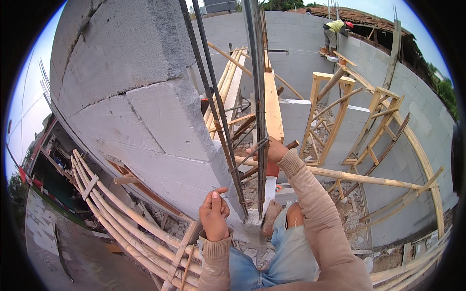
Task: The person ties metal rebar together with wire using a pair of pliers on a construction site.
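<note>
Upright steel rebars (258, 92) rise in front of me, beside a wall of grey lightweight blocks (141, 116). A bent steel stirrup (248, 156) encircles the bars. My right hand (274, 150) reaches around the bars at the stirrup's height, its fingers curled against the stirrup and partly hidden by the steel. Lower and to the left, my left hand (214, 213) is closed in a pinch beside the block wall. A thin wire (232, 196) seems to run from its fingertips toward the bars. The bars' feet stand in rough mortar (252, 217).
Bamboo poles (131, 218) run along the lower left. A wooden plank (274, 106) extends behind the rebars, and a bamboo pole (364, 178) crosses to the right. Timber frames (335, 116) stand beyond, over rubble. Another person (335, 34) works at the far wall.
</note>
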A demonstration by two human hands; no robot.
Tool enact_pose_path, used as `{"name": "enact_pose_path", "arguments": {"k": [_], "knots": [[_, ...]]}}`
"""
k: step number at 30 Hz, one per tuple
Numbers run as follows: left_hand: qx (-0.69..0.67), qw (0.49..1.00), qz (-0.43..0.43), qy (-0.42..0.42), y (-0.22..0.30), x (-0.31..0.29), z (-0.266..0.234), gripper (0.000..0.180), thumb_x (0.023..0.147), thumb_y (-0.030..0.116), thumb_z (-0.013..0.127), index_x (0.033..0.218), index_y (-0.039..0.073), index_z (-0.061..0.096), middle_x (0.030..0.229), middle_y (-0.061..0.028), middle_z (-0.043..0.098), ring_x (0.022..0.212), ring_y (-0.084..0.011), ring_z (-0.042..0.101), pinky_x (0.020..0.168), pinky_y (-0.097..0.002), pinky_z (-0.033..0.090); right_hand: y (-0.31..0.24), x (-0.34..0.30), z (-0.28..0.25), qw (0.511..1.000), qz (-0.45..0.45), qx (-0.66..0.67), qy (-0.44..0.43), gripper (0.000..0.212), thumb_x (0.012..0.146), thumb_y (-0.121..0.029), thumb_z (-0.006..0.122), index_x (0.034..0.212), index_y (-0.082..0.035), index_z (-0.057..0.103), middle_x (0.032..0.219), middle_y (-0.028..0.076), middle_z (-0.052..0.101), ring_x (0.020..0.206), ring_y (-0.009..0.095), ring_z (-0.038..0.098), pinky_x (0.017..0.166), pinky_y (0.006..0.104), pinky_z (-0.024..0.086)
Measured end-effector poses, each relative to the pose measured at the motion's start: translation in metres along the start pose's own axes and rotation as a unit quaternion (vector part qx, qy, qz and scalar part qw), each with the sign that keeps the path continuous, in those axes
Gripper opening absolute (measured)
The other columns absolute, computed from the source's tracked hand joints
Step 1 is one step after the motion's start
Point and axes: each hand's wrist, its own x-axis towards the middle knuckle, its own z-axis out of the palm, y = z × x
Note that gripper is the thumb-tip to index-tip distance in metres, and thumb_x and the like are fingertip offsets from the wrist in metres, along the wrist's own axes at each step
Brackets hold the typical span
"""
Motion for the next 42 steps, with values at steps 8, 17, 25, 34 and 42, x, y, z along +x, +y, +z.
{"name": "enact_pose_path", "arguments": {"k": [8,17,25,34,42], "knots": [[-0.151,0.988,-0.032,-0.010,-0.007,-0.021,0.030,0.026,0.106,0.025,0.051,0.112,0.001,0.059,0.064,0.0041,0.040,0.048,-0.0042,0.031,0.046,-0.0220,0.028,-0.047,-0.173,0.041,0.946,-0.137,0.151,0.251,0.024,0.095,-0.023,0.071,0.091,0.001,0.071,0.067,-0.002,0.059,0.060,0.004,0.050,0.056,0.0203,0.041],[-0.117,0.992,-0.027,-0.047,-0.041,-0.039,0.052,0.022,0.104,0.020,0.056,0.110,0.000,0.064,0.065,0.0012,0.053,0.051,-0.0046,0.039,0.046,-0.0211,0.030,-0.049,-0.191,0.081,0.941,-0.102,0.311,0.092,0.017,0.095,-0.016,0.071,0.098,0.001,0.069,0.075,0.000,0.066,0.067,0.005,0.056,0.059,0.0204,0.045],[0.090,0.969,-0.048,-0.224,-0.045,-0.045,0.028,0.029,0.103,0.016,0.057,0.124,-0.003,0.065,0.084,-0.0094,0.068,0.060,-0.0063,0.045,0.054,-0.0206,0.035,-0.023,-0.194,0.062,0.947,-0.077,0.297,0.100,0.015,0.097,-0.016,0.069,0.093,-0.001,0.067,0.071,-0.003,0.062,0.064,0.003,0.053,0.057,0.0204,0.042],[0.078,0.958,-0.114,-0.253,-0.045,-0.053,0.019,0.034,0.099,0.007,0.059,0.132,-0.004,0.061,0.097,-0.0133,0.071,0.067,-0.0086,0.053,0.056,-0.0201,0.040,-0.015,-0.193,0.060,0.934,-0.077,0.342,0.072,0.017,0.097,-0.018,0.069,0.092,-0.002,0.065,0.072,-0.003,0.060,0.064,0.003,0.053,0.057,0.0205,0.042],[0.069,0.962,-0.151,-0.219,-0.042,-0.055,0.033,0.027,0.099,0.007,0.061,0.122,-0.005,0.066,0.088,-0.0099,0.071,0.064,-0.0088,0.057,0.051,-0.0206,0.043,-0.002,-0.192,0.060,0.922,-0.071,0.360,0.125,0.018,0.096,-0.017,0.070,0.088,-0.001,0.067,0.069,0.000,0.062,0.057,0.004,0.052,0.051,0.0206,0.039]]}}
